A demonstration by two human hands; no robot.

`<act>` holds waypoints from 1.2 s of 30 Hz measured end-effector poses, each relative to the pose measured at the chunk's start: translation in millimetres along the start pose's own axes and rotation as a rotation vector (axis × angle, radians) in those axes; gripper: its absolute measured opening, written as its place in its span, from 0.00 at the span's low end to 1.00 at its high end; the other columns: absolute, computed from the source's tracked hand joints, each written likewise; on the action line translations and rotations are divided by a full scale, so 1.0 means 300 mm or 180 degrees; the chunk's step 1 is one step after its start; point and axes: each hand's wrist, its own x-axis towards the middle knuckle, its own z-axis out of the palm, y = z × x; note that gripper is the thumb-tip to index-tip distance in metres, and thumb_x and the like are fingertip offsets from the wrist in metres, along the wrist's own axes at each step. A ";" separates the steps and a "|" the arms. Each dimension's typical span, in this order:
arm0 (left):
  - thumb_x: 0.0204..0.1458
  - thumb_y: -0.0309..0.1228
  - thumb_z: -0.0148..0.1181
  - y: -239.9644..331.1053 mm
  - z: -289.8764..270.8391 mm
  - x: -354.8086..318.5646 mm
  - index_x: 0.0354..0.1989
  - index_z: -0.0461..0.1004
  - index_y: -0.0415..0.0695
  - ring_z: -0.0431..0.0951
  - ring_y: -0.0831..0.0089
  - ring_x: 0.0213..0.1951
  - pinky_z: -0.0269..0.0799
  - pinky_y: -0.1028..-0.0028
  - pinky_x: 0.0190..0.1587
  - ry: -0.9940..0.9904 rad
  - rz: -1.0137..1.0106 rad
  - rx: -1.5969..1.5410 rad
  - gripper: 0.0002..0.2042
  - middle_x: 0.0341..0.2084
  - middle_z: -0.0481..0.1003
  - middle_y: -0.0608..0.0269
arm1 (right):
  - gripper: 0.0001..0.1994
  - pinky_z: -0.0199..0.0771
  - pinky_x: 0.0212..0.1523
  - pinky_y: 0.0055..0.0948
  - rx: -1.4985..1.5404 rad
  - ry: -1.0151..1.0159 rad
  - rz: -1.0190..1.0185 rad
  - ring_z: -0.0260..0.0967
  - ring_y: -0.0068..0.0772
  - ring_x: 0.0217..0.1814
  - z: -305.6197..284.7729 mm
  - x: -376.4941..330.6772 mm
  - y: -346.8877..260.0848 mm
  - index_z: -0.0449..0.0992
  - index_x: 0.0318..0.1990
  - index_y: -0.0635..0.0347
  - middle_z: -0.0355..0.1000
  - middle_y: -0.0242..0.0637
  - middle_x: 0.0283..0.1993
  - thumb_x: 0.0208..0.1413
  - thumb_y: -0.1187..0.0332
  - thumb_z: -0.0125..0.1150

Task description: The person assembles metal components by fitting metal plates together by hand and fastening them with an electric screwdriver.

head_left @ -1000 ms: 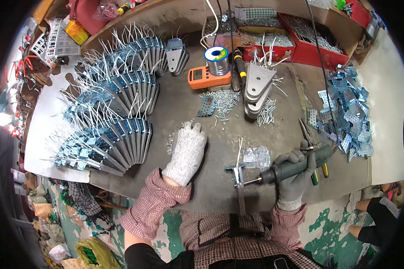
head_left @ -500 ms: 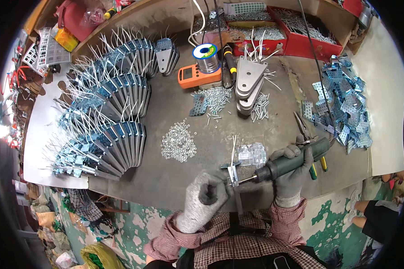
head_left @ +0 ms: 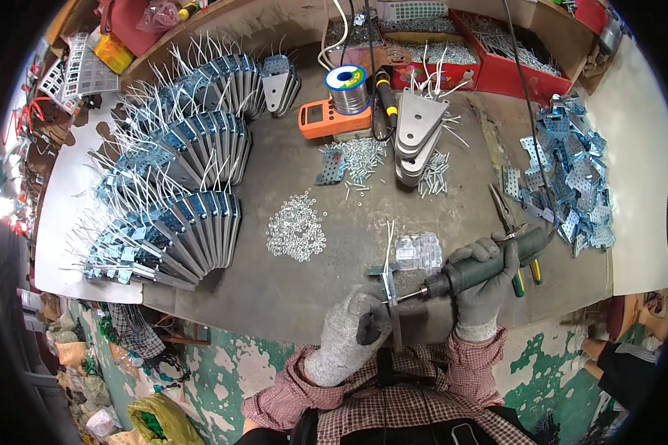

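My gloved left hand (head_left: 355,326) is closed at the near table edge, its fingertips against a grey metal plate (head_left: 395,326) seen edge-on. A small bluish bracket (head_left: 381,271) and two white wires stand at the plate's far end. My gloved right hand (head_left: 486,285) is wrapped around a dark green power screwdriver (head_left: 479,274) lying almost level. Its thin bit points left and reaches the plate beside my left fingertips; the exact contact is too small to make out. Just beyond, a clear plastic box (head_left: 418,252) holds small parts.
Nuts (head_left: 297,228) and screws (head_left: 362,158) lie in heaps. Rows of wired plates (head_left: 200,230) fill the left; more grey plates (head_left: 417,130) are stacked ahead. Bluish brackets (head_left: 571,170) pile up at right. Pliers (head_left: 503,210), a solder spool (head_left: 347,93) and an orange meter (head_left: 325,119) stand around.
My left hand and the plate have shifted slightly right, toward the screwdriver. The bit now sits against the plate's side. My right hand stays nearly still; the view has tilted slightly.
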 end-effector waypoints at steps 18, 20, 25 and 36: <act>0.46 0.21 0.62 0.074 -0.081 0.064 0.41 0.70 0.40 0.70 0.41 0.54 0.68 0.51 0.54 -0.0554 0.0500 0.1076 0.13 0.60 0.65 0.41 | 0.10 0.70 0.49 0.35 -0.0088 0.0049 0.0017 0.66 0.24 0.35 0.015 -0.006 0.010 0.72 0.44 0.53 0.67 0.26 0.31 0.63 0.59 0.60; 0.47 0.19 0.60 0.078 -0.084 0.071 0.39 0.70 0.40 0.72 0.40 0.51 0.70 0.53 0.52 -0.0452 0.0502 0.0745 0.11 0.58 0.67 0.41 | 0.10 0.70 0.49 0.35 -0.0064 0.0069 0.0071 0.65 0.24 0.35 0.019 -0.010 0.025 0.72 0.44 0.53 0.66 0.26 0.31 0.63 0.59 0.60; 0.48 0.18 0.59 0.074 -0.058 0.068 0.37 0.70 0.39 0.73 0.41 0.50 0.70 0.53 0.50 -0.0259 0.0378 0.0296 0.09 0.56 0.69 0.43 | 0.10 0.69 0.49 0.34 -0.0014 -0.0354 -0.0063 0.64 0.21 0.35 0.008 -0.015 0.023 0.72 0.43 0.52 0.65 0.24 0.31 0.64 0.58 0.59; 0.51 0.29 0.63 0.033 -0.038 -0.021 0.50 0.68 0.39 0.74 0.52 0.47 0.70 0.59 0.52 -0.0204 -0.0035 0.0832 0.18 0.43 0.72 0.47 | 0.19 0.70 0.49 0.33 -0.1721 0.0440 -0.0871 0.64 0.24 0.39 0.044 -0.033 0.051 0.61 0.59 0.56 0.63 0.30 0.36 0.66 0.60 0.53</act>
